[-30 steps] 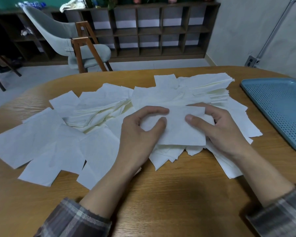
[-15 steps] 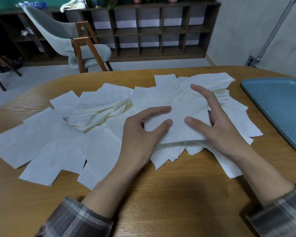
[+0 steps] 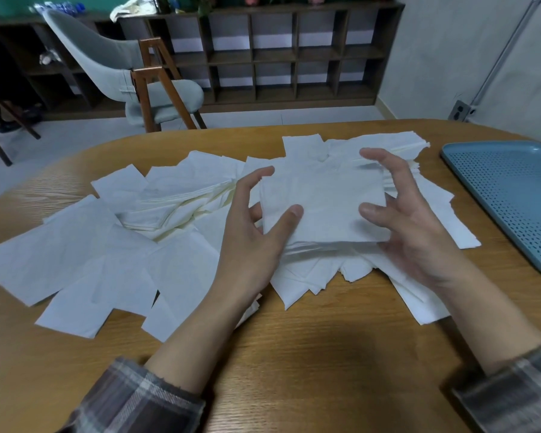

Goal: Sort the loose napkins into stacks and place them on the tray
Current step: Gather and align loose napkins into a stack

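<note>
A squared-up stack of white napkins (image 3: 322, 207) is held between both hands, raised a little above the pile. My left hand (image 3: 256, 242) grips its left edge, thumb on top and fingers curled along the side. My right hand (image 3: 409, 220) grips the right edge, thumb on the near corner and fingers arched over the far side. Loose white napkins (image 3: 85, 260) lie spread over the wooden table (image 3: 325, 370). The blue perforated tray (image 3: 512, 195) sits at the right with nothing on the part in view.
A second rough heap of napkins (image 3: 181, 207) lies left of centre, and more lie behind my right hand (image 3: 397, 145). Beyond the table stand a grey chair with wooden legs (image 3: 132, 73) and a dark cubby shelf (image 3: 278, 54).
Both hands have gone from lying flat on the top napkins to closing round the sides of a stack, which now sits lifted and squared between them. The right fingers swung over its far edge.
</note>
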Tool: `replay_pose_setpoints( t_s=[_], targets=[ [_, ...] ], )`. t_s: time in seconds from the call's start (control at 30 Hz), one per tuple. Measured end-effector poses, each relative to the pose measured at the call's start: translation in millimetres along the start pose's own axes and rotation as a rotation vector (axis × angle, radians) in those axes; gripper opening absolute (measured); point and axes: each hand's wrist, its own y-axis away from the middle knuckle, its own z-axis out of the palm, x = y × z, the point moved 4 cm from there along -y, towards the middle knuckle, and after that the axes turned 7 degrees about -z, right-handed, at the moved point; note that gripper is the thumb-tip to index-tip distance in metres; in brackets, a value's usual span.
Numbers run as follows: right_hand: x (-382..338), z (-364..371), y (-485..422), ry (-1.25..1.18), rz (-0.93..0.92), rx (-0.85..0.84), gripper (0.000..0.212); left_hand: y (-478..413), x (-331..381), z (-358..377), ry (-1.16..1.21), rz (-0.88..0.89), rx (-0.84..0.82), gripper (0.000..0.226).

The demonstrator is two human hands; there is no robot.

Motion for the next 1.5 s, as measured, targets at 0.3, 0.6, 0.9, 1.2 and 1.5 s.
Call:
replay_pose_setpoints(
  t_s=[0.3,0.6,0.9,1.2,1.5],
  targets=[
    [-2,-11,-1,0.367,-0.076,0.135,0.025,2,-1,7,-0.273,0.211,-0.015,0.070],
    [3,-19,-1,0.454,-0.119,0.293,0.026,-2,-21,15,-0.896,0.342,-0.099,0.021],
    [3,-19,-1,0.469,-0.117,0.293,0.025,2,-15,13,-0.870,0.645,0.024,0.007],
    [4,-20,-1,0.481,-0.107,0.308,0.025,12,1,13,-0.734,0.955,0.040,0.008],
    [5,-14,-1,0.262,-0.046,0.237,0.023,9,15,-2,-0.067,0.349,0.128,0.003]
  ],
)
